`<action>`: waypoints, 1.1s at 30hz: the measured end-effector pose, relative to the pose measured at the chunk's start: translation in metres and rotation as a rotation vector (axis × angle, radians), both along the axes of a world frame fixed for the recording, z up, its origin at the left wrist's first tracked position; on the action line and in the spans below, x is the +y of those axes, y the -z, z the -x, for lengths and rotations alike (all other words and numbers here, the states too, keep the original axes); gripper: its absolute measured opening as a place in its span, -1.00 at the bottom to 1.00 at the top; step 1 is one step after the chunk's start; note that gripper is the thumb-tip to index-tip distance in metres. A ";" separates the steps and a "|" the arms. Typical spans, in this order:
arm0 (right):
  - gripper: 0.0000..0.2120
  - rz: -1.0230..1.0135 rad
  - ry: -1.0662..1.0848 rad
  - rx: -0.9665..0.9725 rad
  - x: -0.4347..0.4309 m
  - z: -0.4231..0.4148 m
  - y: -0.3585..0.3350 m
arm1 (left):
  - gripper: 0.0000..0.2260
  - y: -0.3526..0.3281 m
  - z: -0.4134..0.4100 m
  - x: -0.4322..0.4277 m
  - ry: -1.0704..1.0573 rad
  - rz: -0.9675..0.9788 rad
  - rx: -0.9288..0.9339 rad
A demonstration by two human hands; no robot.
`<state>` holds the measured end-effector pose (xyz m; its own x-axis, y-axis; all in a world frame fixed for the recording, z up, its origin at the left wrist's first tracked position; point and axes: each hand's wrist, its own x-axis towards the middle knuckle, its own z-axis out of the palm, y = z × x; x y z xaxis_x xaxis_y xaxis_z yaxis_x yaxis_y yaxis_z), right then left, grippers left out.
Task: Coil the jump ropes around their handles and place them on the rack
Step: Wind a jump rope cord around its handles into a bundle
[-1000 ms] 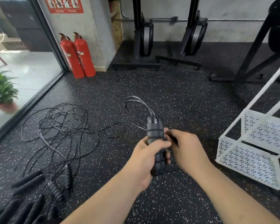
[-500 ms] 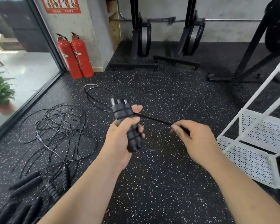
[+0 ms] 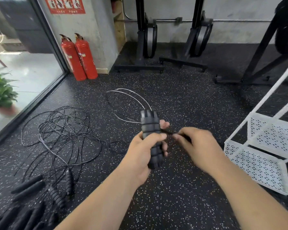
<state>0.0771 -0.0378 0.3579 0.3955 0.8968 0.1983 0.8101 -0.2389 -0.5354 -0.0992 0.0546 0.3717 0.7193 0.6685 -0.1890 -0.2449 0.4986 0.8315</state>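
Speckled gym floor [image 3: 173, 205] | left hand [image 3: 140, 156] frame centre, fingers curled round paired black handles [image 3: 150, 130] | right hand [image 3: 198, 146] pinching rope [image 3: 167, 132] just beside | white rack [image 3: 259, 156] right edge | loose ropes [image 3: 60, 130] left

Ribbed matt black on the handles [image 3: 150, 138], rubbery by the look. Thin rope [image 3: 167, 132], sleek, with a wiry sheen on the loops. Matt, grainy floor [image 3: 173, 188], speckled like rubber. White painted metal for the rack [image 3: 264, 163], smooth and perforated. Glossy red extinguishers [image 3: 83, 58].
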 end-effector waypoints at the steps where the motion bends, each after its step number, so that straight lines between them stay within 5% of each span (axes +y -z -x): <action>1: -0.80 -0.034 0.009 -0.005 -0.001 -0.004 -0.004 | -0.68 -0.004 0.002 0.003 -0.018 -0.011 -0.030; 11: -0.82 -0.166 0.099 -0.024 -0.008 -0.014 -0.010 | -0.67 -0.009 0.014 0.030 -0.171 -0.099 -0.139; 23: -0.86 -0.065 0.075 0.102 0.009 0.021 0.017 | -0.57 0.012 -0.002 -0.013 0.114 -0.008 0.087; 33: -0.79 0.017 0.097 0.219 -0.006 -0.005 -0.003 | -0.73 0.001 0.013 0.039 -0.261 0.080 -0.021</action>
